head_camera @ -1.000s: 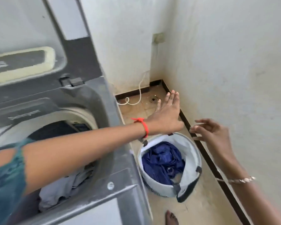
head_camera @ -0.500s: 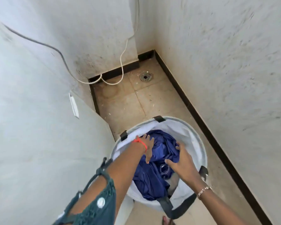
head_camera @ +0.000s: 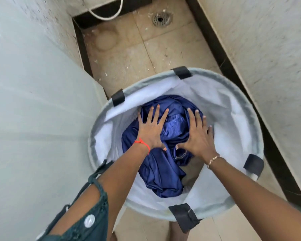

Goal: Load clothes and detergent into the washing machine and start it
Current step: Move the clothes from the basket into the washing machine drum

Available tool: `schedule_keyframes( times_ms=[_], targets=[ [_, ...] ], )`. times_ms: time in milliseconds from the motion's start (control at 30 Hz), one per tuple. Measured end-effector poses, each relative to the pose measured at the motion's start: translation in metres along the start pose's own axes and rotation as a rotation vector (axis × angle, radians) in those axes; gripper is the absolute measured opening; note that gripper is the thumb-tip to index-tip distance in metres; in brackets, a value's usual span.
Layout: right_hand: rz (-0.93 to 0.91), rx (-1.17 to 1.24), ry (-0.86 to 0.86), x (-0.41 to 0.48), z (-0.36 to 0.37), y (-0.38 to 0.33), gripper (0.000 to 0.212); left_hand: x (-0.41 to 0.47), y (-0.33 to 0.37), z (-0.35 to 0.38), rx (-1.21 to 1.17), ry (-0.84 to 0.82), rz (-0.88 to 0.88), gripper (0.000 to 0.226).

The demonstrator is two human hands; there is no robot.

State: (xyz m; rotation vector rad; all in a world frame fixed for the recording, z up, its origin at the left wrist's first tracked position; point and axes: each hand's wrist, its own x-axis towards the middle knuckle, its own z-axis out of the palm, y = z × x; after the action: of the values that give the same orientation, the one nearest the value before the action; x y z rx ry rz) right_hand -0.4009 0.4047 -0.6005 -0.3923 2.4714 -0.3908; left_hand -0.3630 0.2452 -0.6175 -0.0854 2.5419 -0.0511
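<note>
A round white laundry basket (head_camera: 233, 108) with black strap loops stands on the tiled floor. Inside lies a shiny dark blue garment (head_camera: 156, 169), bunched up. My left hand (head_camera: 151, 129), with a red thread at the wrist, lies flat on the garment with fingers spread. My right hand (head_camera: 197, 134), with a thin bracelet, presses on the garment's right side, fingers also spread. Neither hand has closed on the cloth. The washing machine's pale side panel (head_camera: 33, 119) fills the left of the view; its opening is out of sight.
A floor drain (head_camera: 162, 18) sits in the far corner, with a white hose (head_camera: 108, 13) curving along the dark skirting. A wall (head_camera: 268, 49) runs close along the right. Tiled floor (head_camera: 129, 58) lies beyond the basket.
My view has swung from the washing machine's open tub down to the basket. Both hands have dropped into the basket and now rest spread on the blue garment.
</note>
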Motion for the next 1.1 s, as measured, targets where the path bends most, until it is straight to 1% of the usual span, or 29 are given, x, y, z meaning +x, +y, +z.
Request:
schedule_keyframes(
  times_ms=[67, 133, 200, 300, 367, 433, 533, 633, 700, 833, 967, 1100],
  targets=[
    [0.017, -0.052, -0.03, 0.013, 0.005, -0.001, 0.133, 0.006, 0.001, 0.004, 0.046, 0.05, 0.0, 0.145],
    [0.033, -0.089, -0.072, 0.023, 0.01, -0.003, 0.137, 0.01, 0.002, 0.012, 0.056, 0.042, 0.013, 0.148],
    [0.049, -0.112, -0.1, 0.029, 0.02, -0.006, 0.141, 0.013, 0.001, 0.023, 0.031, 0.025, 0.027, 0.149],
    [0.071, -0.137, -0.089, 0.032, 0.039, -0.01, 0.144, 0.014, -0.001, 0.036, -0.045, 0.036, 0.048, 0.147],
    [0.075, -0.119, -0.062, 0.032, 0.05, -0.011, 0.14, 0.013, -0.001, 0.043, -0.104, 0.04, 0.072, 0.144],
    [0.067, -0.089, -0.025, 0.034, 0.06, -0.01, 0.13, 0.014, -0.001, 0.049, -0.174, 0.033, 0.098, 0.141],
    [0.038, -0.08, 0.036, 0.037, 0.071, -0.008, 0.111, 0.018, -0.001, 0.058, -0.241, 0.018, 0.148, 0.132],
    [-0.015, -0.101, 0.031, 0.038, 0.073, -0.009, 0.102, 0.017, -0.003, 0.062, -0.389, -0.025, 0.191, 0.108],
    [-0.062, -0.139, 0.012, 0.038, 0.072, -0.009, 0.099, 0.012, -0.006, 0.062, -0.425, -0.022, 0.208, 0.097],
    [-0.119, -0.199, 0.011, 0.03, 0.068, -0.012, 0.092, -0.001, -0.007, 0.06, -0.347, 0.047, 0.194, 0.08],
    [-0.107, -0.196, 0.047, 0.007, 0.052, -0.022, 0.092, -0.026, -0.001, 0.047, -0.255, 0.166, 0.131, 0.076],
    [-0.11, -0.093, 0.138, -0.034, 0.028, -0.04, 0.089, -0.062, 0.001, 0.02, -0.243, 0.196, 0.075, 0.068]
  ],
)
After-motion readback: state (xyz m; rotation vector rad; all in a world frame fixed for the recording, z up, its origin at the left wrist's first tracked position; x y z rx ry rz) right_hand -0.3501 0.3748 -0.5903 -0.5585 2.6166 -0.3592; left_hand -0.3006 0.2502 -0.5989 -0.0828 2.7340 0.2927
